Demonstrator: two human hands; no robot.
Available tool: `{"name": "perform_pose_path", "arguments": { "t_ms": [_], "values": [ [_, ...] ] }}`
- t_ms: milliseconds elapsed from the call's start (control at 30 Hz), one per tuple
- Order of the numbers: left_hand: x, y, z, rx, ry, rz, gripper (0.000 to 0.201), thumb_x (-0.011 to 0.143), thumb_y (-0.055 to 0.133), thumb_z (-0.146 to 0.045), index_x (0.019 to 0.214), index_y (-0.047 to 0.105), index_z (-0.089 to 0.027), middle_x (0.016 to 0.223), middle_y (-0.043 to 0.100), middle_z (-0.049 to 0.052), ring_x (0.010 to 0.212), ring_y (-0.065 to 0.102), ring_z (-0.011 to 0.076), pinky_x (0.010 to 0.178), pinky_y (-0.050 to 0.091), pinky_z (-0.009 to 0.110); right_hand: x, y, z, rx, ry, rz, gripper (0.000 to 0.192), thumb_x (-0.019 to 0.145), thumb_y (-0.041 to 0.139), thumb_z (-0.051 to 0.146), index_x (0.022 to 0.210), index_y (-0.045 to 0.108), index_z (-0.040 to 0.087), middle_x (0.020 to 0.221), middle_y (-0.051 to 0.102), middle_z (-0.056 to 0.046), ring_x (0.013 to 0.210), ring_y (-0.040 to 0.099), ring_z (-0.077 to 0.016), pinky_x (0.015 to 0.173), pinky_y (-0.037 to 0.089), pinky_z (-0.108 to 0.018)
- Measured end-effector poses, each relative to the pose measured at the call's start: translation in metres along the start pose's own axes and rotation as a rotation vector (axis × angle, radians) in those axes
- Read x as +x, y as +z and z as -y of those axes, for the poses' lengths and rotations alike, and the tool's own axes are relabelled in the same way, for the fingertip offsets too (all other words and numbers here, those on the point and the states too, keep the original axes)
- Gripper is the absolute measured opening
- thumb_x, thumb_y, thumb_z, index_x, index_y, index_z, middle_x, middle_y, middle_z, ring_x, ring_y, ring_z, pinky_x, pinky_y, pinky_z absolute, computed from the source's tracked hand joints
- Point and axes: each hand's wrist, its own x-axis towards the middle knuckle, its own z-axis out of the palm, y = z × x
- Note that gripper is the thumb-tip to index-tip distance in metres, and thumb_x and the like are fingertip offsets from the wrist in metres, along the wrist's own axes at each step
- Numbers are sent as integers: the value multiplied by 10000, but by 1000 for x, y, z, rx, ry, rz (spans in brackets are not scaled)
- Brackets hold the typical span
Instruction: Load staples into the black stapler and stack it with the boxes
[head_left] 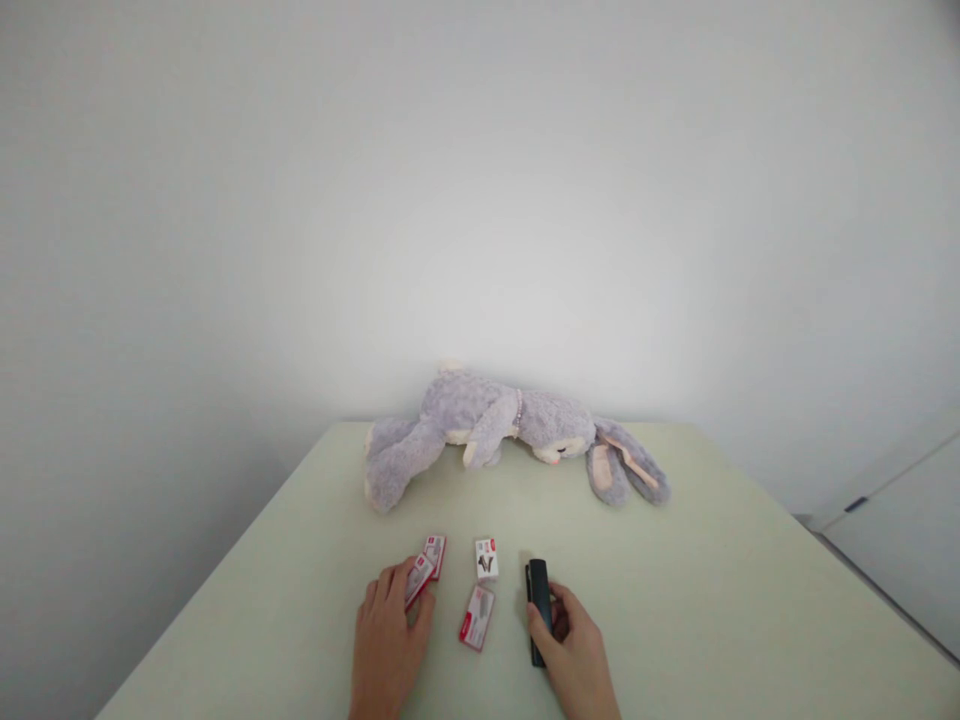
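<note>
My left hand (pixel 390 635) has its thumb and fingers closed around a small red-and-white staple box (pixel 420 580), which is tilted and overlaps a second red-and-white box (pixel 435 552) just behind it. My right hand (pixel 577 645) grips a black stapler (pixel 538 600) from its right side, thumb on the near part and fingers on the far side. The stapler points away from me on the table. Between my hands lie another red-and-white box (pixel 478 618), set at a slant, and a white box (pixel 486 562) with a dark picture on its top face.
A grey plush rabbit (pixel 472 405) lies on its side along the back of the pale green table (pixel 300 560), its long ears to the right. Behind it rises a plain white wall (pixel 480 200). A white panel with a dark handle (pixel 856 504) is at the far right.
</note>
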Motion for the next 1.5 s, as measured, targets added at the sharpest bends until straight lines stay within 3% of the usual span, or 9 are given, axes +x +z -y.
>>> {"name": "perform_pose_path", "arguments": {
  "t_ms": [233, 400, 600, 700, 833, 1000, 1233, 1367, 1500],
  "values": [
    [-34, 3, 27, 211, 136, -92, 477, 944, 494, -246, 1389, 579, -393, 1341, 596, 44, 1224, 517, 280, 1061, 367, 509, -1, -3, 2, -3, -14, -14, 559, 853, 626, 533, 1278, 580, 173, 782, 629, 8, 670, 610, -203, 620, 475, -300],
    [-34, 10, -7, 173, 197, -126, 496, 908, 535, -227, 1385, 602, -347, 1296, 595, 72, 1180, 522, 281, 1044, 371, 490, -6, -15, 6, -126, -34, -71, 501, 836, 625, 507, 1226, 574, 198, 819, 605, 8, 676, 603, -194, 628, 478, -294],
    [-34, 31, -60, 102, 298, 40, 533, 919, 561, -280, 1439, 536, -397, 1189, 634, 40, 1076, 577, 246, 982, 388, 441, -13, -36, 14, -370, -74, -54, 378, 887, 541, 451, 1184, 621, 232, 880, 627, -18, 767, 622, -210, 737, 492, -315],
    [-31, 36, -64, 117, 251, -4, 534, 946, 521, -280, 1475, 499, -355, 1242, 645, 46, 1134, 569, 254, 1015, 371, 458, -13, -46, 17, -385, -101, 6, 382, 924, 494, 397, 1246, 632, 245, 980, 662, -39, 795, 643, -199, 760, 493, -304],
    [-43, 40, -57, 115, 228, -13, 446, 836, 594, -239, 1269, 673, -308, 1176, 693, 54, 1117, 584, 276, 1050, 345, 510, -6, -49, 23, -376, -134, 60, 412, 941, 442, 317, 1297, 629, 224, 983, 675, -50, 835, 652, -199, 787, 487, -296],
    [-68, 54, -50, 87, 396, 34, 607, 602, 754, -262, 1188, 714, -413, 1326, 678, 25, 1201, 571, 338, 1174, 210, 604, 8, -33, 45, -344, -195, 109, 360, 879, 569, 312, 1225, 663, 271, 1051, 682, -44, 939, 668, -223, 836, 472, -302],
    [-71, 64, -40, 148, 413, 28, 669, 664, 778, -410, 1320, 645, -404, 1459, 608, 46, 1332, 528, 384, 1226, 86, 653, 7, 15, 82, -478, -233, 54, 240, 692, 792, 366, 874, 660, 283, 894, 659, -18, 887, 635, -248, 756, 433, -313],
    [-71, 59, -41, 167, 333, 12, 668, 676, 780, -434, 1328, 647, -383, 1468, 600, 55, 1337, 521, 413, 1223, 65, 683, 8, 26, 83, -250, -222, -22, 250, 729, 755, 443, 870, 654, 263, 845, 654, -12, 817, 608, -219, 729, 435, -298],
    [-70, 52, -43, 182, 331, 7, 774, 655, 812, -556, 1385, 607, -400, 1528, 536, 46, 1352, 498, 441, 1208, 45, 715, 14, 3, 60, 67, -93, -92, 414, 862, 581, 602, 952, 666, 206, 699, 587, 16, 637, 529, -168, 595, 422, -270]
  ]
}}
